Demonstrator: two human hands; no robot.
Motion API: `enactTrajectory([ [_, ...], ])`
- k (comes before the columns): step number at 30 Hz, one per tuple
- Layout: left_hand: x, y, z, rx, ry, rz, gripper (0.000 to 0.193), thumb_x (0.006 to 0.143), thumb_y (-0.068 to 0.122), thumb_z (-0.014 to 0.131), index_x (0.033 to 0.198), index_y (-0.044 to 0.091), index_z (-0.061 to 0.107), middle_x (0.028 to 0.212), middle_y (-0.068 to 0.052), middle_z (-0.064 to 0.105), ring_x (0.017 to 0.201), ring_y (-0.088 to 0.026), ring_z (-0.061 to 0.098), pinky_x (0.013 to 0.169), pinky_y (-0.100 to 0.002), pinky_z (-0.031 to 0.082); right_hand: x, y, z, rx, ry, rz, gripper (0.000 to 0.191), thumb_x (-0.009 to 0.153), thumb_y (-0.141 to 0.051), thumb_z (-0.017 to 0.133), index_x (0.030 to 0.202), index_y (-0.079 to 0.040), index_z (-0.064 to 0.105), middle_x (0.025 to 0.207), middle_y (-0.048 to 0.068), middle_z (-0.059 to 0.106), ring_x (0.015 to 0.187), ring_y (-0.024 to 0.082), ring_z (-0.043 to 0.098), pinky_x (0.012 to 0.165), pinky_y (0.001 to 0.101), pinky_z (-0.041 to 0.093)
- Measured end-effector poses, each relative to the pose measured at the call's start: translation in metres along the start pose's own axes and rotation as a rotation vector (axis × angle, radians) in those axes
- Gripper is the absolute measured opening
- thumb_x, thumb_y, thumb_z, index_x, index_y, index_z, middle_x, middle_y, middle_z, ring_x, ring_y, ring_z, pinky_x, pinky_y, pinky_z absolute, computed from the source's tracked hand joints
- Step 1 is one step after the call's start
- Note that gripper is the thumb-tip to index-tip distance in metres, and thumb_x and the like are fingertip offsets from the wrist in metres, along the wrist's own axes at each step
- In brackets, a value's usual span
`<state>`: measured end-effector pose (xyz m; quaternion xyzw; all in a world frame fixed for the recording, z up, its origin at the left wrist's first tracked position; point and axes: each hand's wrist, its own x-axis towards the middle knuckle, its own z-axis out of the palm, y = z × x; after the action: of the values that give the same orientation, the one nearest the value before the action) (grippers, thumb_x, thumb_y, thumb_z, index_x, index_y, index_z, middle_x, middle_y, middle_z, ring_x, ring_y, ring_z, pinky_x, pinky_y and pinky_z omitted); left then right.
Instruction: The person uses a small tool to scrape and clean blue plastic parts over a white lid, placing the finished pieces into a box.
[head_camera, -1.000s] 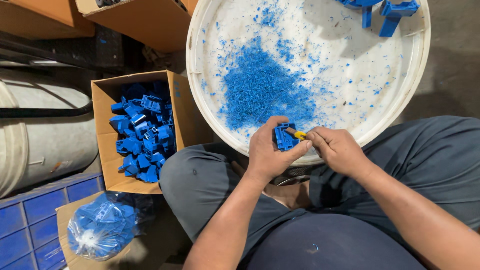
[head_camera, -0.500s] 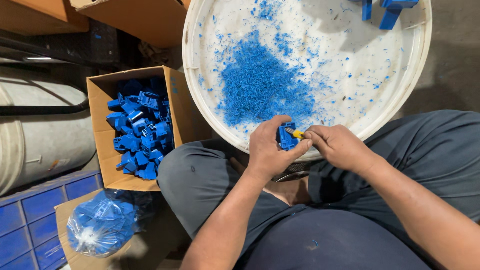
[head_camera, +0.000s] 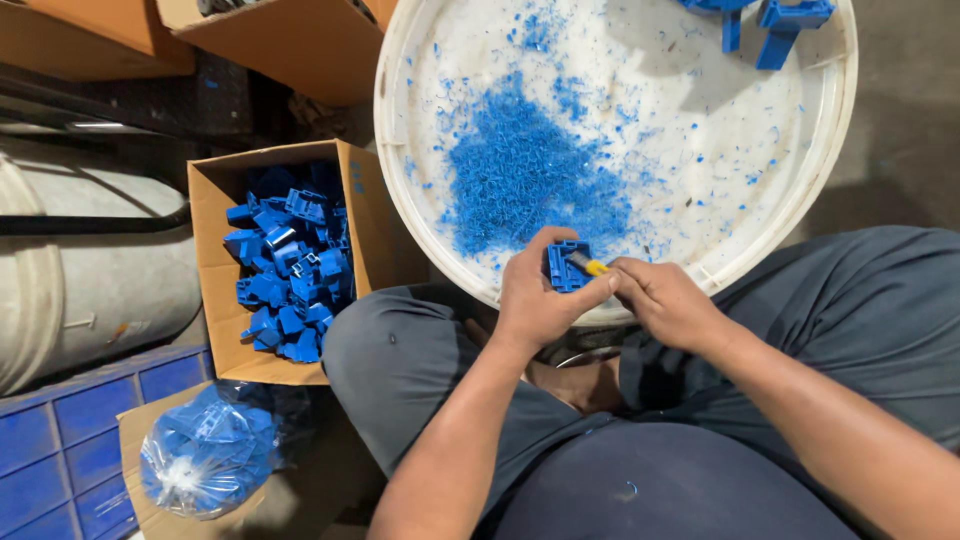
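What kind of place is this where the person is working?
Probably a small plastics workshop. The left hand holds a blue plastic part while the right hand trims it with a small knife, over a white tray of blue shavings. A cardboard box holds more parts.

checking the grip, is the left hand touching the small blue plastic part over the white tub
Touching. The head view shows the left hand with fingers wrapped around the blue plastic part, no gap between them, at the near rim of the white tub.
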<state>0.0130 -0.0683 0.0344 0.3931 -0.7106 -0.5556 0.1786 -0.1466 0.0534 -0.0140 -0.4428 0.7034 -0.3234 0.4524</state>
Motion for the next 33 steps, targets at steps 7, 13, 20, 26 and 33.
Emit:
enactTrajectory([
  [7,0.0,-0.001,-0.003,-0.119,0.001,0.002,0.059,0.073,0.033,0.092,0.115,0.005,0.063,0.09,-0.002,0.074,0.079,-0.006,0.068,0.072,-0.024,0.057,-0.003,-0.011,-0.005,-0.058,0.173,-0.061,0.024,0.1,-0.025,0.059,0.112,-0.008,0.07,0.07,0.011,0.066,0.058,0.023,0.064,0.057,0.0359,0.049],
  [13,0.0,-0.001,-0.005,-0.144,-0.027,-0.003,0.056,0.072,0.029,0.092,0.115,0.005,0.064,0.088,0.0,0.071,0.077,-0.004,0.066,0.07,-0.023,0.056,-0.005,-0.025,-0.012,-0.079,0.186,-0.256,0.022,0.099,-0.022,0.062,0.113,-0.007,0.07,0.086,0.012,0.071,0.074,0.029,0.069,0.064,0.036,0.052],
  [20,0.0,-0.002,-0.006,-0.247,-0.046,0.027,0.054,0.073,0.025,0.092,0.115,0.005,0.063,0.09,0.002,0.067,0.08,-0.004,0.064,0.071,-0.023,0.055,-0.009,-0.039,-0.018,-0.275,0.27,-0.316,0.021,0.095,-0.025,0.067,0.111,-0.013,0.075,0.077,0.008,0.064,0.069,0.029,0.063,0.062,0.0397,0.049],
  [26,0.0,-0.001,-0.008,-0.139,-0.047,0.045,0.052,0.072,0.027,0.092,0.112,0.006,0.065,0.088,0.002,0.069,0.078,-0.004,0.066,0.071,-0.023,0.056,-0.011,-0.046,-0.018,-0.388,0.319,-0.409,0.023,0.09,-0.021,0.07,0.112,-0.014,0.075,0.076,0.006,0.058,0.072,0.027,0.059,0.063,0.041,0.047],
  [33,0.0,-0.001,-0.007,-0.187,-0.045,0.034,0.052,0.074,0.026,0.092,0.113,0.006,0.064,0.088,0.001,0.069,0.079,-0.004,0.065,0.071,-0.023,0.056,-0.011,-0.049,-0.017,-0.389,0.333,-0.413,0.023,0.09,-0.02,0.071,0.112,-0.014,0.074,0.076,0.006,0.057,0.072,0.028,0.059,0.063,0.041,0.047],
])
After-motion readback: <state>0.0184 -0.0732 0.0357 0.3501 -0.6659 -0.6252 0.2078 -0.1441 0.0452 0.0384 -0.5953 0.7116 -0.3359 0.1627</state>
